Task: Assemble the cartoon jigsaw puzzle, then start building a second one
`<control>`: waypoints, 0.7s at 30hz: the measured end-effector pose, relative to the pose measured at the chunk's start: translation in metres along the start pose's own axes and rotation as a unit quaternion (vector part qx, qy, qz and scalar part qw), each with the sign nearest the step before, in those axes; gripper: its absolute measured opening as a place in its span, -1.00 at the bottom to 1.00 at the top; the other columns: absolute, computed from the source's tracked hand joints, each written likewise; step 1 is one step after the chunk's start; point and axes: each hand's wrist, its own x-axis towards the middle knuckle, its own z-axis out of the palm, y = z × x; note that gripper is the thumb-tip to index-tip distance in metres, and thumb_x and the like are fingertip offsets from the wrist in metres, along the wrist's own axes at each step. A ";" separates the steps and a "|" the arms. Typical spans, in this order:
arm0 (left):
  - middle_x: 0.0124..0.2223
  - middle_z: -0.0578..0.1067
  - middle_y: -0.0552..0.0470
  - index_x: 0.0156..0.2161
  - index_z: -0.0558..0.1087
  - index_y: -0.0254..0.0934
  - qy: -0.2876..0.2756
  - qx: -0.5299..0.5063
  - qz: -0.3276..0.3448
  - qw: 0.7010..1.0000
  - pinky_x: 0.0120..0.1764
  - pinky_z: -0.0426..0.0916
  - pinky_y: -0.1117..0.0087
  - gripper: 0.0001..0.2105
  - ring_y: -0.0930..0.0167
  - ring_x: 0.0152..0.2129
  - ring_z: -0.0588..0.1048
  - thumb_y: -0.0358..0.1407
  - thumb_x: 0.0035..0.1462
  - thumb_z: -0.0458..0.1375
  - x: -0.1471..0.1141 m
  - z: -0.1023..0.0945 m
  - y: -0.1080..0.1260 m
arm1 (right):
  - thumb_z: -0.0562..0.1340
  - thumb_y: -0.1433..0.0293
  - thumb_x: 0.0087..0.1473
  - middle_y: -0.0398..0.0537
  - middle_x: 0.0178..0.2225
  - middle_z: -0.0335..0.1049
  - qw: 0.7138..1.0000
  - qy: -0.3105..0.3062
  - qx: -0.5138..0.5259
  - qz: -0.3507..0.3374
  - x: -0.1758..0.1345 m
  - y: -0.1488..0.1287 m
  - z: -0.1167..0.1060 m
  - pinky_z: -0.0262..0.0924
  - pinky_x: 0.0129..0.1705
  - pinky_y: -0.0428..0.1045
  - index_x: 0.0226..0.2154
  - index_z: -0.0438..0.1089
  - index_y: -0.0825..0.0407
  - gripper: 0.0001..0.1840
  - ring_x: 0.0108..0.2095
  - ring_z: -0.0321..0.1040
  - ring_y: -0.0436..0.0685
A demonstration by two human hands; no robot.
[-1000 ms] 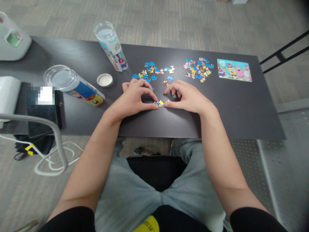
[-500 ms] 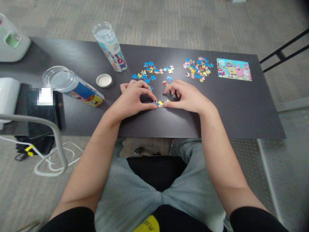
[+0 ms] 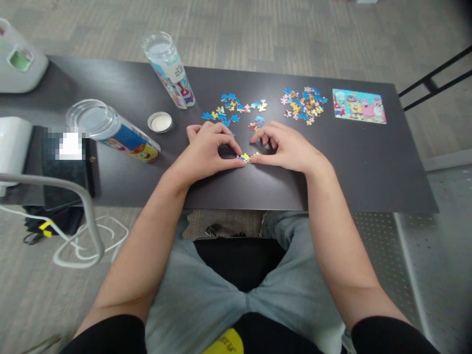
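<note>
Small yellow and blue jigsaw puzzle pieces lie on the dark table between my two hands. My left hand pinches their left end between thumb and index finger. On the right side, the thumb of my right hand touches the pieces, its index finger curled above them. Fingertips partly cover the pieces, so how they join is hard to see. Just beyond my right fingers is a small red and blue cluster of pieces. Loose blue and yellow pieces lie past my left hand.
A larger pile of puzzle pieces sits at the back right, beside a cartoon picture card. Two clear-topped tubes, one far and one near, stand at left with a round lid. A grey cable loops at lower left.
My left hand has shifted slightly right, bringing its thumb closer to the right thumb along the pieces. My right hand stays almost in place.
</note>
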 end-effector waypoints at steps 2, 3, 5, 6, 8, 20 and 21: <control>0.22 0.73 -0.06 -0.09 0.83 0.02 0.001 0.001 -0.004 1.000 0.52 0.07 -0.27 -0.51 -0.02 0.29 0.50 0.39 0.35 0.54 0.000 0.000 0.002 | 0.69 0.02 0.22 -0.02 -0.02 0.59 1.000 -0.004 0.000 0.003 0.000 0.000 -0.001 0.28 -0.05 0.16 0.08 0.76 -0.11 -0.51 -0.22 0.35 0.21; 0.21 0.74 -0.06 -0.08 0.82 0.02 0.003 0.003 -0.006 1.000 0.52 0.07 -0.26 -0.51 -0.02 0.28 0.51 0.38 0.38 0.52 0.000 0.001 0.003 | 0.69 0.01 0.23 -0.02 -0.01 0.60 1.000 -0.008 -0.001 0.005 0.000 0.000 -0.001 0.28 -0.05 0.16 0.08 0.75 -0.11 -0.50 -0.22 0.35 0.21; 0.19 0.73 -0.06 -0.09 0.80 0.00 0.012 0.007 -0.010 1.000 0.50 0.09 -0.25 -0.54 0.01 0.25 0.51 0.34 0.46 0.46 0.000 0.003 0.004 | 0.70 -0.01 0.24 -0.01 0.01 0.60 1.000 -0.012 -0.003 0.008 0.000 -0.001 -0.001 0.27 -0.05 0.16 0.09 0.75 -0.12 -0.49 -0.21 0.35 0.21; 0.19 0.73 -0.06 -0.10 0.79 0.00 0.015 0.010 -0.011 1.000 0.50 0.09 -0.25 -0.56 0.02 0.24 0.52 0.31 0.49 0.45 0.001 0.004 0.004 | 0.70 -0.02 0.24 -0.01 0.01 0.60 1.000 -0.013 -0.003 0.009 0.000 -0.001 -0.001 0.27 -0.05 0.16 0.09 0.75 -0.12 -0.49 -0.21 0.35 0.22; 0.18 0.73 -0.05 -0.10 0.78 -0.01 0.017 0.015 -0.012 1.000 0.50 0.10 -0.24 -0.61 0.03 0.24 0.52 0.24 0.51 0.45 0.001 0.006 0.005 | 0.71 -0.03 0.23 -0.02 0.00 0.58 1.000 -0.010 -0.001 0.007 0.000 -0.001 -0.001 0.27 -0.05 0.16 0.08 0.75 -0.12 -0.48 -0.22 0.35 0.21; 0.28 0.67 -0.05 -0.03 0.77 0.01 0.031 0.019 -0.024 0.999 0.50 0.13 -0.27 -0.84 -0.04 0.34 0.44 -0.04 0.42 0.51 -0.002 0.014 0.007 | 0.70 -0.04 0.22 -0.04 -0.03 0.58 1.000 -0.004 0.003 0.009 -0.001 0.000 0.001 0.31 -0.08 0.17 0.06 0.74 -0.17 -0.50 -0.22 0.37 0.24; 0.28 0.67 -0.05 -0.04 0.77 0.01 0.031 0.018 -0.023 0.999 0.50 0.12 -0.27 -0.84 -0.04 0.34 0.44 -0.03 0.42 0.52 -0.002 0.015 0.006 | 0.70 -0.04 0.22 -0.03 -0.03 0.58 1.000 -0.005 0.004 0.008 -0.001 0.000 0.001 0.31 -0.08 0.17 0.07 0.73 -0.17 -0.49 -0.21 0.38 0.25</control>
